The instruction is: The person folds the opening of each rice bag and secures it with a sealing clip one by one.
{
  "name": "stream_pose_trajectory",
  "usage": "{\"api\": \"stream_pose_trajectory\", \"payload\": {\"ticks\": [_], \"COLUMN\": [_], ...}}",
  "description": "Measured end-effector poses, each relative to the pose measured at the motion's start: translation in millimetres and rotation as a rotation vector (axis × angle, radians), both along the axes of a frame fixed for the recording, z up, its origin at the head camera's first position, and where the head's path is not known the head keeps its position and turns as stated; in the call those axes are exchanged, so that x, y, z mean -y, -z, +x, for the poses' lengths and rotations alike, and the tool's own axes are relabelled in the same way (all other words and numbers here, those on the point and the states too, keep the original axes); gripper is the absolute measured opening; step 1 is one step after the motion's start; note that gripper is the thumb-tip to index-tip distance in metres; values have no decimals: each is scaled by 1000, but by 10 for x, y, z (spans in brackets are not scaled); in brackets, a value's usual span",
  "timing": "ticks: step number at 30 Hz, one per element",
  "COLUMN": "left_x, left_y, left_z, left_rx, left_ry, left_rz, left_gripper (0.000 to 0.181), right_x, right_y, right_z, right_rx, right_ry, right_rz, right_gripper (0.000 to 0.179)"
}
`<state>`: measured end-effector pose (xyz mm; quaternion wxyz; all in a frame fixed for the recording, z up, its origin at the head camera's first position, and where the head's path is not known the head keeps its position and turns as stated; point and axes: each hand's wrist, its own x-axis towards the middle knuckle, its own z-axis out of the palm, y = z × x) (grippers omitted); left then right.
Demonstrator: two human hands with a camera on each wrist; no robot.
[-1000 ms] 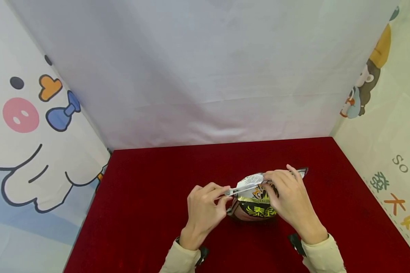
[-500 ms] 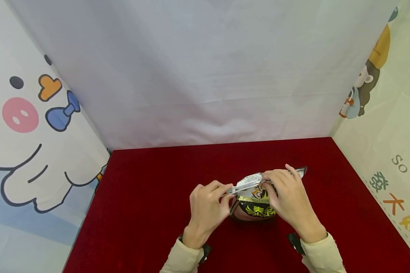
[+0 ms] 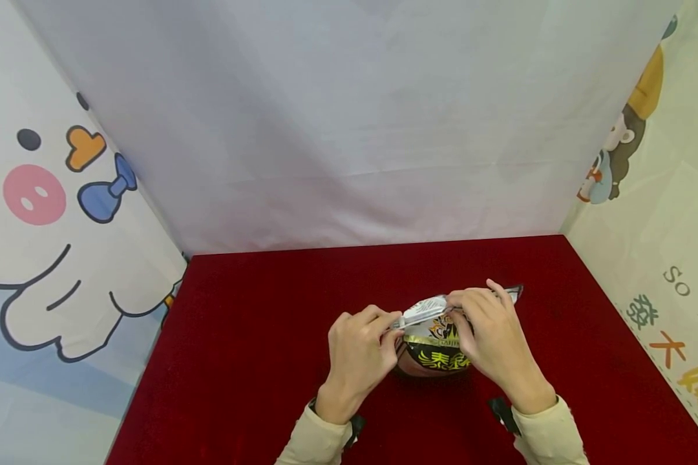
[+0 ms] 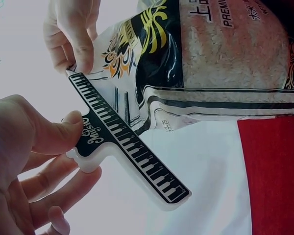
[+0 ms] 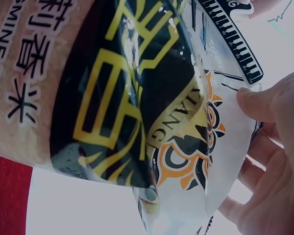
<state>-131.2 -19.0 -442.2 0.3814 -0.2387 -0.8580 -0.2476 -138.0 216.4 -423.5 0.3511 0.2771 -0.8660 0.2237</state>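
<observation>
A bag of jasmine rice [image 3: 436, 355] stands on the red table, its black and yellow band facing me. My left hand [image 3: 357, 352] pinches the tab of a clip with a piano-key pattern [image 4: 127, 139] between thumb and fingers. The clip's long bar lies at the bag's top edge, its far end close to the fingers of my other hand in the left wrist view. My right hand [image 3: 494, 342] pinches the bag's folded white top [image 5: 230, 117] between thumb and fingers. How far the clip's jaws grip the plastic, I cannot tell.
Dark red cloth covers the table [image 3: 256, 323]. A pale curtain [image 3: 355, 129] hangs behind it. Printed cartoon panels flank both sides, the left panel [image 3: 52, 258] and the right panel [image 3: 669, 226]. Black wrist straps [image 3: 503, 413] show at the sleeves.
My left hand has shifted slightly to the right with the clip, closer to my right hand. The right hand and the rice bag stay nearly still.
</observation>
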Motion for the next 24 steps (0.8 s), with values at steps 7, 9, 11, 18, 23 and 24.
{"api": "stream_pose_trajectory", "payload": {"ticks": [7,9,11,18,23,24], "left_x": [19,19,14,-20,-40,-44], "left_y": [18,16,9,-35,-47,-47], "left_z": [-15,-18,-19,-10,-11,-12], "left_rx": [16,24,32,48,59,61], "left_ry": [8,14,20,17,19,20], "left_rz": [6,9,6,-14,-15,-16], "left_gripper": [29,30,30,30,30,30], "right_x": [1,0,-2,-3,1,2], "right_y": [-14,-17,-15,-15,-40,-45], "right_z": [0,2,5,13,13,14], "right_rx": [-1,-2,-4,13,18,19], "right_ry": [-7,-7,-6,-2,-8,-11], "right_rz": [4,5,7,-1,-3,-4], "right_gripper": [19,19,19,19,19,19]}}
